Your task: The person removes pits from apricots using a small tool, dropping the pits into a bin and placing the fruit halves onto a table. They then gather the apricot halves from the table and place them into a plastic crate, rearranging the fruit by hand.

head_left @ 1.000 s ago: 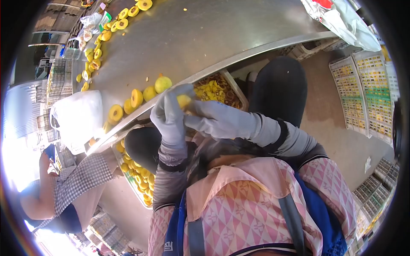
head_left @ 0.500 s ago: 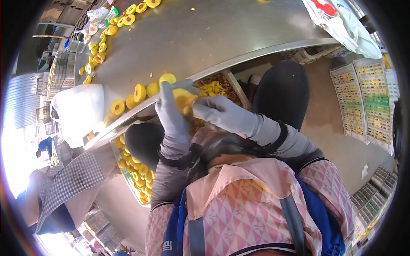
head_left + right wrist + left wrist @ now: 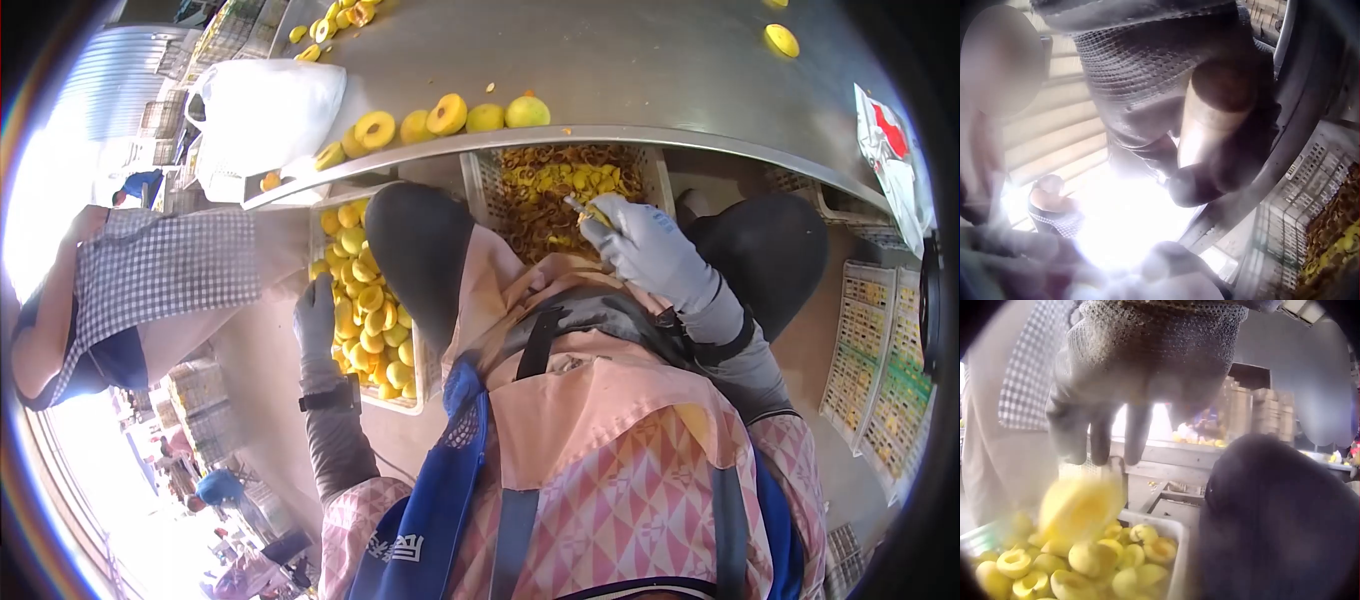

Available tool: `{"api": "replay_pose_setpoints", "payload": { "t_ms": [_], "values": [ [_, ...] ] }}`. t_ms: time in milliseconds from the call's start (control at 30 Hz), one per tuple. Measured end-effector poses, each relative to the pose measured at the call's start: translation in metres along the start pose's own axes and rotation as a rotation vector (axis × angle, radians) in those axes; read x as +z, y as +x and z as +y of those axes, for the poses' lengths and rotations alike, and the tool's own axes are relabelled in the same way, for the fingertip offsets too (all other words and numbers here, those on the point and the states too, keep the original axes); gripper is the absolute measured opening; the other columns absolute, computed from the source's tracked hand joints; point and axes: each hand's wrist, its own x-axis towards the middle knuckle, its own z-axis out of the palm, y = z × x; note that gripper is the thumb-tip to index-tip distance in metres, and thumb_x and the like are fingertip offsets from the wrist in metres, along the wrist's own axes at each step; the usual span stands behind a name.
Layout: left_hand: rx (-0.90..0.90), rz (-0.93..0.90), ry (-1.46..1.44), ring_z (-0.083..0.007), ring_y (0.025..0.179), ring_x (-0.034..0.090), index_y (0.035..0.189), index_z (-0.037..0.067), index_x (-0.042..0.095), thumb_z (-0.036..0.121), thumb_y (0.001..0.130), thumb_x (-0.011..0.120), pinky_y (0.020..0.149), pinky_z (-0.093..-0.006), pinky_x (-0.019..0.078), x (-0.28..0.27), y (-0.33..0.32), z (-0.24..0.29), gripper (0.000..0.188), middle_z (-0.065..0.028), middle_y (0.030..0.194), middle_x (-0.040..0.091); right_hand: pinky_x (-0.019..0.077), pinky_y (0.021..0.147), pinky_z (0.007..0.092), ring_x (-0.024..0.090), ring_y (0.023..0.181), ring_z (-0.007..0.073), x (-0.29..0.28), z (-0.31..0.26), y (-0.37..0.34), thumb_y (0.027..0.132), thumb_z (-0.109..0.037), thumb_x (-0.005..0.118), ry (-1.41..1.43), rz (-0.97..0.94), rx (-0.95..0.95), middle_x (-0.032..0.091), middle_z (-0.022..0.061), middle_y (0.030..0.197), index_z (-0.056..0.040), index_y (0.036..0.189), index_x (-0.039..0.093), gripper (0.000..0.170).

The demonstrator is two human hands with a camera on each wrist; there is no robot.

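My gloved left hand point(image 3: 315, 318) hangs over the left crate point(image 3: 421, 365), its fingers point(image 3: 1102, 434) loose and pointing down. Just below them in the left wrist view is a blurred yellow peach half point(image 3: 1079, 509), apart from the fingertips. Pitted peach halves point(image 3: 372, 318) fill that crate. My gloved right hand point(image 3: 655, 250) grips a small tool with a pale wooden handle point(image 3: 1210, 122). Its thin metal end point(image 3: 576, 206) points out past the fingers, above a crate point(image 3: 655, 180) of peach pits and yellow scraps point(image 3: 570, 182).
A metal table point(image 3: 620, 70) edges the far side, with a row of peaches and cut halves point(image 3: 447, 114) along its rim. A white plastic bag point(image 3: 270, 125) stands at left, beside a person in a checked apron point(image 3: 170, 270). Stacked crates point(image 3: 865, 350) are at right.
My left hand has moved from the peach at the table edge, left and down to the crate of halves, and released the half. The right hand has moved over the scrap crate; the view has turned.
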Motion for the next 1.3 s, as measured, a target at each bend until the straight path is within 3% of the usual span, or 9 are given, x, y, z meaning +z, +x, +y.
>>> {"api": "replay_pose_setpoints", "payload": {
  "t_ms": [100, 233, 300, 400, 600, 800, 867, 1033, 1300],
  "values": [
    [0.227, 0.053, 0.015, -0.0197, 0.098, 0.068, 0.123, 0.002, 0.069, 0.020, 0.095, 0.069, 0.084, -0.0304, 0.0532, 0.037, 0.040, 0.026, 0.033, -0.0147, 0.111, 0.072, 0.0504, 0.070, 0.0495, 0.066, 0.083, 0.0429, -0.005, -0.008, 0.003, 0.099, -0.033, 0.061, -0.005, 0.000, 0.051, 0.066, 0.0227, 0.087, -0.0036, 0.104, 0.062, 0.029],
    [0.892, -0.041, 0.162, -0.0310, 0.111, 0.066, 0.128, 0.005, 0.066, 0.014, 0.088, 0.071, 0.094, -0.0384, 0.0531, 0.112, 0.043, 0.213, 0.041, -0.0157, 0.122, 0.068, 0.0503, 0.073, 0.0506, 0.066, 0.086, 0.0436, -0.011, -0.023, 0.003, 0.100, -0.036, 0.057, -0.065, 0.042, 0.064, 0.066, 0.0247, 0.089, -0.0033, 0.106, 0.061, 0.033],
    [0.787, -0.368, 0.122, -0.0335, 0.112, 0.065, 0.123, 0.005, 0.068, 0.025, 0.087, 0.071, 0.097, -0.0418, 0.0506, 0.160, 0.056, 0.254, 0.042, -0.0167, 0.125, 0.067, 0.0502, 0.075, 0.0509, 0.066, 0.087, 0.0441, -0.012, -0.025, 0.002, 0.100, -0.037, 0.055, -0.033, 0.047, 0.102, 0.066, 0.0254, 0.090, -0.0028, 0.106, 0.060, 0.035],
    [0.805, -0.578, 0.658, -0.0337, 0.110, 0.066, 0.117, 0.004, 0.069, 0.039, 0.085, 0.071, 0.096, -0.0426, 0.0506, 0.206, 0.067, 0.303, 0.048, -0.0181, 0.123, 0.067, 0.0503, 0.075, 0.0507, 0.066, 0.088, 0.0443, -0.013, -0.019, 0.001, 0.101, -0.037, 0.055, -0.068, 0.073, 0.089, 0.066, 0.0255, 0.090, -0.0017, 0.105, 0.059, 0.036],
    [0.749, -0.645, 0.825, -0.0299, 0.108, 0.068, 0.123, 0.004, 0.066, 0.042, 0.085, 0.073, 0.096, -0.0415, 0.0526, 0.225, 0.067, 0.321, 0.054, -0.0166, 0.116, 0.071, 0.0502, 0.074, 0.0510, 0.065, 0.086, 0.0449, -0.012, -0.020, -0.002, 0.101, -0.036, 0.055, 0.032, 0.189, 0.051, 0.065, 0.0256, 0.087, -0.0007, 0.106, 0.058, 0.036],
    [0.258, -0.955, -0.907, -0.0184, 0.102, 0.067, 0.132, -0.003, 0.061, 0.031, 0.095, 0.067, 0.095, -0.0329, 0.0535, 0.205, 0.050, 0.266, 0.050, -0.0115, 0.106, 0.070, 0.0511, 0.074, 0.0428, 0.066, 0.086, 0.0385, -0.009, -0.013, -0.003, 0.100, -0.019, 0.063, 0.067, 0.363, -0.214, 0.065, 0.0210, 0.097, 0.0020, 0.123, 0.058, 0.031],
    [0.587, -0.653, -0.625, -0.0206, 0.102, 0.066, 0.132, -0.005, 0.060, 0.033, 0.101, 0.057, 0.094, -0.0341, 0.0535, 0.201, 0.003, 0.268, 0.049, -0.0128, 0.108, 0.069, 0.0514, 0.074, 0.0423, 0.066, 0.086, 0.0375, -0.008, -0.023, -0.001, 0.100, -0.018, 0.063, 0.114, 0.369, -0.212, 0.066, 0.0206, 0.099, 0.0028, 0.124, 0.057, 0.032],
    [0.118, -0.809, -1.263, -0.0228, 0.098, 0.063, 0.129, -0.006, 0.058, 0.045, 0.108, 0.029, 0.092, -0.0359, 0.0524, 0.206, -0.049, 0.277, 0.062, -0.0147, 0.108, 0.066, 0.0517, 0.073, 0.0423, 0.067, 0.087, 0.0386, 0.008, -0.020, -0.003, 0.101, -0.021, 0.063, 0.030, 0.547, -0.343, 0.067, 0.0225, 0.098, 0.0035, 0.127, 0.054, 0.037],
    [0.486, -0.287, -0.828, -0.0234, 0.102, 0.062, 0.123, -0.003, 0.060, 0.046, 0.107, 0.037, 0.092, -0.0367, 0.0499, 0.218, -0.063, 0.281, 0.056, -0.0162, 0.112, 0.064, 0.0499, 0.061, 0.0450, 0.065, 0.071, 0.0384, 0.009, -0.028, -0.002, 0.098, -0.020, 0.064, 0.015, 0.513, -0.232, 0.066, 0.0205, 0.085, -0.0006, 0.122, 0.056, 0.032]
  ]
}}
